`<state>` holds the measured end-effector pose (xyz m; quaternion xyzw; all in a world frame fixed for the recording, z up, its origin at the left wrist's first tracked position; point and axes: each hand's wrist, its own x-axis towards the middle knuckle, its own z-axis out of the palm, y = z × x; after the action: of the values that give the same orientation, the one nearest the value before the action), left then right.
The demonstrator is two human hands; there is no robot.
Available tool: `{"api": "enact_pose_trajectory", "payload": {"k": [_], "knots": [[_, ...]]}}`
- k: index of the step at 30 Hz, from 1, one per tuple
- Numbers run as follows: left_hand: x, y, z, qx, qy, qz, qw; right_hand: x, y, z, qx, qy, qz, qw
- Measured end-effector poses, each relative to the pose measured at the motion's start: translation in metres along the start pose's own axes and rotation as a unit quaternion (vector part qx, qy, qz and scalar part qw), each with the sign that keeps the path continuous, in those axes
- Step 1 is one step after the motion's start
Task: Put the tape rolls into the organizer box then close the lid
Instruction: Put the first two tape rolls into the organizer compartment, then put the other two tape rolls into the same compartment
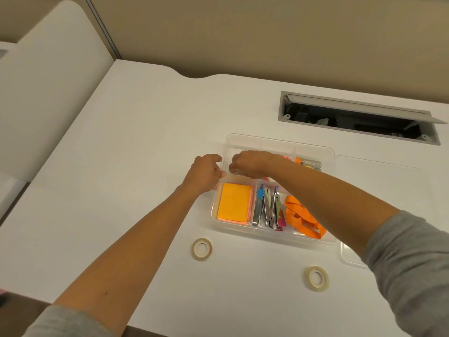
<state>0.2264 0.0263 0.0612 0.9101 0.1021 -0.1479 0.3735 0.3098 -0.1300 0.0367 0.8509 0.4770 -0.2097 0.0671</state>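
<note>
1. Clear plastic organizer box (326, 152) sits open on the white desk (121, 166), and both hands are up at its far-left compartment. The right hand (252, 164) is down inside that compartment, fingers curled downward; whether it has a tape roll under them I cannot tell, since the palm hides whatever is there.

2. Left hand (206, 175) is against the outer left wall of the box, fingers bent at the rim, seemingly steadying it. It has nothing else in its grip that I can see.

3. Two tape rolls are well away from both hands, flat on the desk on the near side of the box: the left tape roll (202, 248) just off the box's front-left corner, the right tape roll (316, 278) further toward the person, under the right forearm.

4. Risk one: that right forearm crosses over the stapler compartment (267, 210) and the orange ribbon (301, 216). A careless pull back could snag the ribbon or drag the light box.

5. Risk two: the rolls are round, so a nudge could send one rolling off the near edge.

6. Risk three: the lid (349, 260) lies to the right, partly hidden by the sleeve. A roll left standing proud may stop it seating.
</note>
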Motion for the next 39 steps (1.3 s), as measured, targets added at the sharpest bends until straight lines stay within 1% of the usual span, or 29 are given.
{"api": "enact_pose_trajectory", "payload": {"k": [4, 11, 13, 15, 18, 21, 23, 26, 27, 29, 34, 36, 37, 39], "knots": [[-0.001, 0.001, 0.001, -0.001, 0.004, -0.004, 1.000, -0.002, -0.002, -0.001, 0.004, -0.001, 0.000, 1.000], [-0.003, 0.001, 0.002, 0.000, 0.012, -0.002, 1.000, -0.010, -0.004, -0.006, 0.063, -0.009, 0.045, 0.997], [-0.004, 0.000, 0.002, -0.002, 0.014, -0.003, 1.000, -0.020, -0.007, -0.013, 0.086, 0.017, 0.058, 0.994], [-0.005, -0.001, 0.001, -0.013, 0.008, -0.003, 1.000, -0.036, -0.013, -0.020, 0.131, 0.080, 0.083, 0.985], [-0.005, -0.001, -0.001, -0.026, -0.001, -0.003, 1.000, -0.066, -0.025, -0.023, 0.203, 0.195, 0.135, 0.950], [-0.008, -0.003, -0.003, 0.020, 0.009, -0.001, 1.000, -0.106, -0.044, -0.015, 0.294, 0.286, 0.198, 0.890], [-0.015, -0.007, -0.003, 0.046, 0.058, 0.007, 0.997, -0.136, -0.059, -0.006, 0.325, 0.339, 0.227, 0.853], [-0.039, -0.019, -0.001, 0.080, 0.183, 0.058, 0.978, -0.178, -0.086, 0.015, 0.328, 0.400, 0.260, 0.816], [-0.049, -0.025, 0.002, 0.094, 0.206, 0.076, 0.971, -0.190, -0.094, 0.023, 0.331, 0.413, 0.277, 0.802], [-0.071, -0.039, 0.012, 0.104, 0.212, 0.088, 0.968, -0.212, -0.108, 0.044, 0.347, 0.424, 0.318, 0.774], [-0.125, -0.075, 0.042, 0.057, 0.185, 0.039, 0.980, -0.246, -0.141, 0.098, 0.389, 0.484, 0.392, 0.678], [-0.145, -0.087, 0.055, 0.048, 0.169, 0.029, 0.984, -0.252, -0.156, 0.120, 0.404, 0.483, 0.425, 0.650], [-0.153, -0.093, 0.061, 0.052, 0.154, 0.024, 0.986, -0.254, -0.163, 0.131, 0.404, 0.471, 0.445, 0.645], [-0.164, -0.100, 0.070, 0.085, 0.118, 0.013, 0.989, -0.255, -0.173, 0.150, 0.387, 0.421, 0.488, 0.660]]}}
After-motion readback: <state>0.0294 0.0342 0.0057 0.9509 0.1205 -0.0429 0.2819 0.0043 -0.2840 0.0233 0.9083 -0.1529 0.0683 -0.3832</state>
